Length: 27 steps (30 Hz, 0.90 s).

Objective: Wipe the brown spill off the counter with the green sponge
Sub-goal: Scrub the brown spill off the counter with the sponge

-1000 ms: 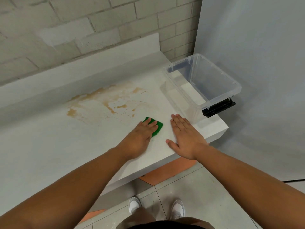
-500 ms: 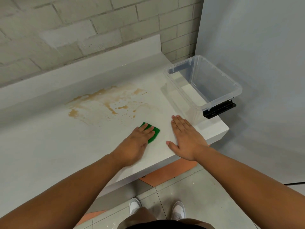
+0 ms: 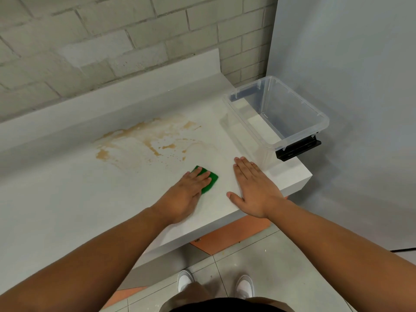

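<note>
Sponge (image 3: pixel 209 179): flat on the counter (image 3: pixel 67 190), just near-right of the spill (image 3: pixel 144 140), close to its nearest specks. Can't tell whether it touches them.

Left hand (image 3: pixel 185 195): fingers straight, laid flat over the sponge and pressing down, not curled round it. Only the sponge's far and right edges show past the fingertips.

Right hand (image 3: pixel 254 188): palm down on bare counter right of the sponge, fingers straight and together, grasping nothing. It looks like a brace near the front edge.

Spill: a wide, thin brown patch, darkest at its left blot and along the far streak, with loose droplets on the near side. It looks mostly unwiped.

Risks, as judged from here:
- The sponge is held by downward pressure alone, so on a pull-back stroke it may slide out from under the fingers.
- The sponge is small against the patch. It will likely load up fast and drag brown streaks onto clean counter.
- A far-going push could drive liquid into the backsplash (image 3: pixel 112 97) corner, where it is hard to reach.
- A rightward sweep heads toward the bin (image 3: pixel 304 135). The bin seems to overhang the right end, so a knock could shift it or tip it off.
- The faint outer rings are easy to miss.
</note>
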{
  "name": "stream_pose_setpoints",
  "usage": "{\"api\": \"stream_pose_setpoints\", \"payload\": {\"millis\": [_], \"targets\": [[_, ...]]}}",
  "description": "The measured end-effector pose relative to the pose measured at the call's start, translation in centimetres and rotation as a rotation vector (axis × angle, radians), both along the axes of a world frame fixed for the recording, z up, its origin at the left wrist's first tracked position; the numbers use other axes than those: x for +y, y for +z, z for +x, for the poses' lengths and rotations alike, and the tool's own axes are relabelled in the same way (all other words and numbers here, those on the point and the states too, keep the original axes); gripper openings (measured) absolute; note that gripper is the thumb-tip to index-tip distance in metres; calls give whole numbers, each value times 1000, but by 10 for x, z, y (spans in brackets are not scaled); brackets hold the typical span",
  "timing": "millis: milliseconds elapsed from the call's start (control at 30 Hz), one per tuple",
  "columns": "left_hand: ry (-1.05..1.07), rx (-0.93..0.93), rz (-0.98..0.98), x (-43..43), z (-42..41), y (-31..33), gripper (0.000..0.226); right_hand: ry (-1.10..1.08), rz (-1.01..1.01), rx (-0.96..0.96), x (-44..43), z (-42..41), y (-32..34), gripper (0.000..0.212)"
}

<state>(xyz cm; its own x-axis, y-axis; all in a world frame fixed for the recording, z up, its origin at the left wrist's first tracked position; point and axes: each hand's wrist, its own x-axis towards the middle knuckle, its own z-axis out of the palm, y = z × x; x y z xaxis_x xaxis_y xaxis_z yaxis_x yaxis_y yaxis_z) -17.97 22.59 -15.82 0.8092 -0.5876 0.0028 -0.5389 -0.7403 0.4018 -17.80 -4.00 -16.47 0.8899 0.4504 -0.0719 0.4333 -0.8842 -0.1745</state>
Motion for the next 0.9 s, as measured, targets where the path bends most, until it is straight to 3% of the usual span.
{"api": "stream_pose_setpoints", "payload": {"millis": [200,333,500,733,800,900], "targets": [[286,-24,60,-62,25,0,55,-2,13,-9,2,0,0,86],[109,-9,-1,-65,2,-4,53,3,35,-9,1,0,-1,86],[-48,-4,-12,-6,-13,-3,52,12,44,14,-1,0,1,89],[305,23,64,-74,19,0,57,6,52,5,0,0,0,89],[294,92,-3,-83,15,1,55,-2,96,18,1,1,1,88],[415,306,-349,-68,15,18,47,-85,256,63,7,3,5,76]]}}
